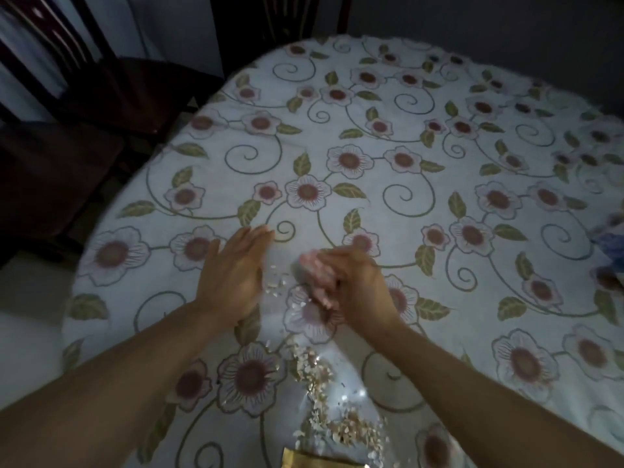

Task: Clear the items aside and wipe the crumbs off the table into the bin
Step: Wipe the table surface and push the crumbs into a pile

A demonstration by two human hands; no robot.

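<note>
Nearest the camera, at the bottom edge, a gold-coloured rim (315, 458) shows, possibly the bin or a bag; too little is visible to tell. Just above it lies a loose trail of pale crumbs (332, 400), flaky chips scattered over a glossy clear cover on the flowered tablecloth (439, 170) that drapes the round worktop.

Two bare forearms reach in from the lower corners. The left hand (233, 275) stands on edge, palm facing right, fingers straight and together, holding nothing, like a wall. The right hand (351, 285) is motion-blurred; its fingers (317, 278) curl inward toward the left palm, but whether they grip anything cannot be told. A few more crumbs (275, 285) lie between the two hands.

The crumbs look light, dry and brittle. They would likely scatter or break under a firm press and slide easily on the smooth cover. Pinching them up seems impractical; cupped hands sweeping them toward the near edge look the better hold.

Dark wooden chairs (111, 96) stand beyond the left rim. A blue object (613, 244) sits at the far right edge, cut off.
</note>
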